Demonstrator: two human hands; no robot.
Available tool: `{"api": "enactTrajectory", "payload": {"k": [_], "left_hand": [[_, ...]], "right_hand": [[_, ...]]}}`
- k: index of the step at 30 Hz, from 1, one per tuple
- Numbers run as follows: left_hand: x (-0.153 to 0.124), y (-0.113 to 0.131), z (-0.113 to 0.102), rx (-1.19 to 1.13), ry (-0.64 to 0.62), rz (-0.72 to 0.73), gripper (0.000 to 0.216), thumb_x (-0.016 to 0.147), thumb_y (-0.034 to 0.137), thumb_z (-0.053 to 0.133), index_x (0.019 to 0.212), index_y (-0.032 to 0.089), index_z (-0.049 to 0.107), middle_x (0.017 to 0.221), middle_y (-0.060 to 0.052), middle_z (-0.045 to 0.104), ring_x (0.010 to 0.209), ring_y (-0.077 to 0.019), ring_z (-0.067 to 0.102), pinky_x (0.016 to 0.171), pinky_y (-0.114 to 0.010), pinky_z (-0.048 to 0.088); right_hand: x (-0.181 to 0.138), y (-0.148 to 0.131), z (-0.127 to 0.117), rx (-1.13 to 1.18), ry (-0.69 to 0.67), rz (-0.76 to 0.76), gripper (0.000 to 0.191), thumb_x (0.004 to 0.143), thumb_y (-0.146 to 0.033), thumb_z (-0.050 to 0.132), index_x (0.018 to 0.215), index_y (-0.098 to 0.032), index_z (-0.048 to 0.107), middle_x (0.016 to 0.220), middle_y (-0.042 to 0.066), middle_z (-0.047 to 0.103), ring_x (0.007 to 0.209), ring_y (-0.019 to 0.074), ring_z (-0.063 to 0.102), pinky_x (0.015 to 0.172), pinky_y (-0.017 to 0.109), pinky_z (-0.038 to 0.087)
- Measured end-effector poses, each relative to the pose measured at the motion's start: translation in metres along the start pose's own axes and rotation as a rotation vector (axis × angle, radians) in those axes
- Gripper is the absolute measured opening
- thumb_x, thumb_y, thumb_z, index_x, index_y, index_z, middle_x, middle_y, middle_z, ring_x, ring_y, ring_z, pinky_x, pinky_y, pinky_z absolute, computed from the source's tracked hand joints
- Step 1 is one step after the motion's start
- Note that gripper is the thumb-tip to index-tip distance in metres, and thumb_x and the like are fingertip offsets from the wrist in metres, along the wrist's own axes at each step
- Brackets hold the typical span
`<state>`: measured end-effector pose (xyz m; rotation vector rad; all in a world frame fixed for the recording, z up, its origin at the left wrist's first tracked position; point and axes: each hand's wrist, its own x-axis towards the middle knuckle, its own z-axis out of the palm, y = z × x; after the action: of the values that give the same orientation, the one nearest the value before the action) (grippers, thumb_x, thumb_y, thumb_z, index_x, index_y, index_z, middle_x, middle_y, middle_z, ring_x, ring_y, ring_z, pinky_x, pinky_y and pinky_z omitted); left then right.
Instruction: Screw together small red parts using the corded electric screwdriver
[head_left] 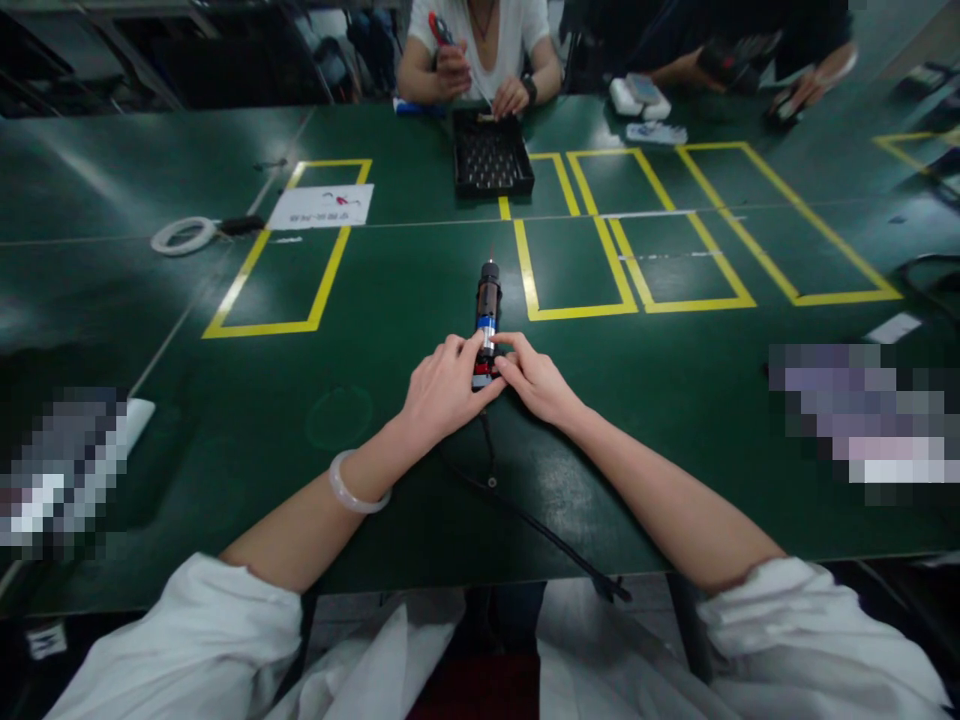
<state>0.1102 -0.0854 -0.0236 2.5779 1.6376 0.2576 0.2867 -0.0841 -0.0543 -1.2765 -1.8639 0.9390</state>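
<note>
An electric screwdriver (488, 296) lies on the green table in front of me, its thin bit pointing away. Its body is dark with a blue and silver band, and some red shows near the rear end. My left hand (448, 380) is closed on the rear part from the left side. From the right, my right hand (536, 378) grips the same end, with thumb and index finger pressed to it. My fingers partly cover that end. A black cable (525, 515) runs on the table below my hands toward the near edge.
Across the table a person works over a black tray (493, 190) of small parts, and another person sits at the far right. Yellow tape rectangles (585, 312) mark the surface. A paper sheet (322, 207) and a white coil (182, 236) lie at left. Blurred-out items sit at both sides.
</note>
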Motion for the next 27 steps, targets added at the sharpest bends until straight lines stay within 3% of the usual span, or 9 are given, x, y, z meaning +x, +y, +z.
{"api": "enactTrajectory", "payload": {"k": [5, 10, 14, 19, 27], "left_hand": [[0.009, -0.003, -0.005, 0.016, -0.064, -0.04, 0.069, 0.095, 0.058, 0.042, 0.152, 0.019, 0.037, 0.118, -0.016, 0.056, 0.104, -0.0325, 0.059, 0.077, -0.039, 0.049], [0.015, -0.006, -0.009, 0.014, -0.119, -0.005, 0.067, 0.094, 0.062, 0.041, 0.154, 0.031, 0.036, 0.116, -0.012, 0.055, 0.104, -0.0304, 0.058, 0.078, -0.037, 0.049], [0.017, -0.009, -0.011, 0.024, -0.156, 0.002, 0.066, 0.094, 0.064, 0.039, 0.153, 0.034, 0.036, 0.112, -0.011, 0.054, 0.101, -0.0281, 0.057, 0.08, -0.036, 0.048], [0.018, -0.006, -0.011, 0.049, -0.125, 0.016, 0.061, 0.094, 0.06, 0.042, 0.151, 0.036, 0.039, 0.108, -0.01, 0.053, 0.098, -0.0275, 0.058, 0.078, -0.036, 0.047], [0.016, -0.015, -0.017, 0.132, -0.119, 0.026, 0.066, 0.089, 0.059, 0.048, 0.149, 0.031, 0.043, 0.11, -0.012, 0.055, 0.101, -0.0299, 0.057, 0.08, -0.037, 0.047]], "right_hand": [[0.002, 0.0, 0.002, 0.049, 0.001, -0.007, 0.033, 0.101, -0.04, 0.041, 0.128, -0.023, 0.049, 0.077, -0.001, 0.063, 0.078, 0.0204, 0.065, 0.078, 0.031, 0.046], [0.003, 0.003, 0.003, 0.047, 0.017, -0.009, 0.033, 0.101, -0.042, 0.041, 0.126, -0.023, 0.052, 0.089, 0.002, 0.069, 0.088, 0.0231, 0.068, 0.084, 0.034, 0.047], [0.004, 0.005, 0.004, 0.069, 0.02, -0.027, 0.036, 0.101, -0.043, 0.039, 0.127, -0.021, 0.052, 0.091, 0.002, 0.07, 0.091, 0.0226, 0.067, 0.086, 0.034, 0.047], [0.002, 0.004, 0.001, 0.097, 0.038, -0.018, 0.035, 0.101, -0.043, 0.041, 0.125, -0.02, 0.053, 0.08, 0.0, 0.066, 0.079, 0.0199, 0.066, 0.078, 0.032, 0.046], [-0.003, 0.014, 0.0, 0.169, 0.051, -0.039, 0.039, 0.102, -0.049, 0.039, 0.121, -0.02, 0.055, 0.059, -0.007, 0.044, 0.055, 0.0126, 0.047, 0.059, 0.025, 0.037]]}}
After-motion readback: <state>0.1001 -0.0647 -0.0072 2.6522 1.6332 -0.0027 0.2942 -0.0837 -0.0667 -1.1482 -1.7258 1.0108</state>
